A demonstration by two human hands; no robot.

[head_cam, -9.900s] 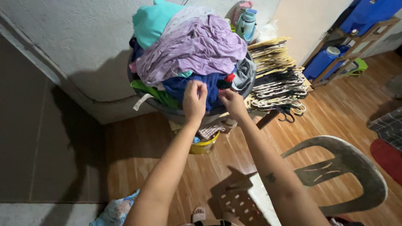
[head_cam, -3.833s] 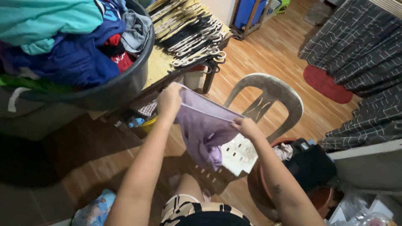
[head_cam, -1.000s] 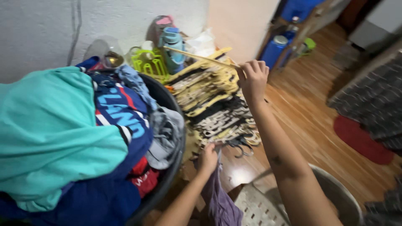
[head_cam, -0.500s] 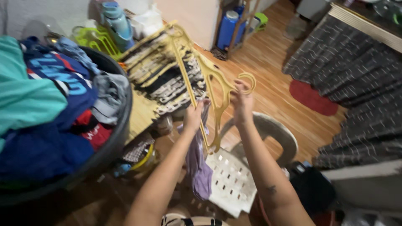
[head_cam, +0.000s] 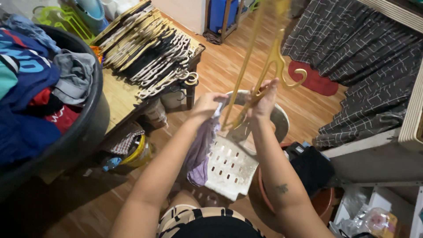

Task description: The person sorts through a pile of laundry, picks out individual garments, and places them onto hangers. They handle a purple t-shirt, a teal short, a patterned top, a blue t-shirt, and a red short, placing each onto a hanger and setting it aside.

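Above the chair seat [head_cam: 231, 169], the right hand [head_cam: 264, 99] grips the yellow hanger [head_cam: 269, 57] rising steeply away, while the left hand [head_cam: 207, 103] just beside it pinches the purple garment [head_cam: 200, 147] hanging down

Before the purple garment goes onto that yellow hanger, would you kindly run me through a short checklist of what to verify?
1. Left hand grips the purple garment: ok, the cloth hangs from the fist.
2. Right hand holds the yellow hanger: ok, gripped at one lower end, hook pointing right.
3. Garment opening found and spread: not ok, the cloth is bunched and hangs limp.
4. Hanger end inside the garment: cannot tell, the hands hide where they meet.
5. Garment clear of the floor: ok, it hangs over the plastic chair seat.
6. Hanger undamaged: cannot tell, it is blurred and its top is cut off.
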